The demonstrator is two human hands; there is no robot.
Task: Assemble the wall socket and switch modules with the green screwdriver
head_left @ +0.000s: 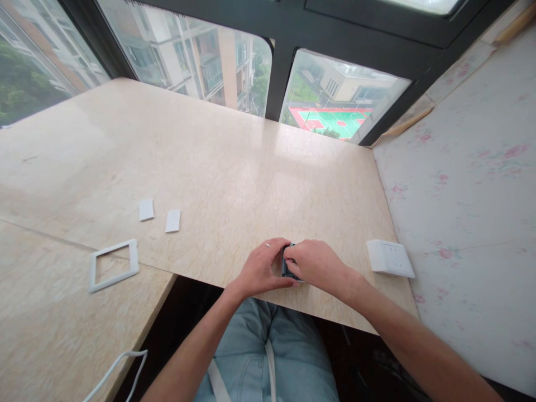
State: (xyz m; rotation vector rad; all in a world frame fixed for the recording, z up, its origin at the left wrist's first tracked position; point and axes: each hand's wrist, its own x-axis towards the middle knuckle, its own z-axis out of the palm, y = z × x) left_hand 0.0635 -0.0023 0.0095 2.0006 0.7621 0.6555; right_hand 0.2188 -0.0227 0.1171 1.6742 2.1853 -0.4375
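Near the front edge of the marble-patterned counter, a small dark wall switch base (286,266) with a pale rim is between my hands, mostly covered by them. My left hand (263,268) wraps round its left side, thumb along the near edge and fingers on the far edge; a ring shows on one finger. Over the top of the base, my right hand (316,263) is closed, its fingertips curled down against it. Whether those fingertips pinch a small part is hidden. To the left lie two white switch rocker plates, one farther (146,210) and one nearer (173,221).
A white rectangular faceplate frame (134,257) lies at the left across the counter's seam. A white socket box (390,258) sits at the right by the flowered wall. Dark-framed windows (280,61) bound the back. A white cable (125,357) hangs over the lower left counter edge.
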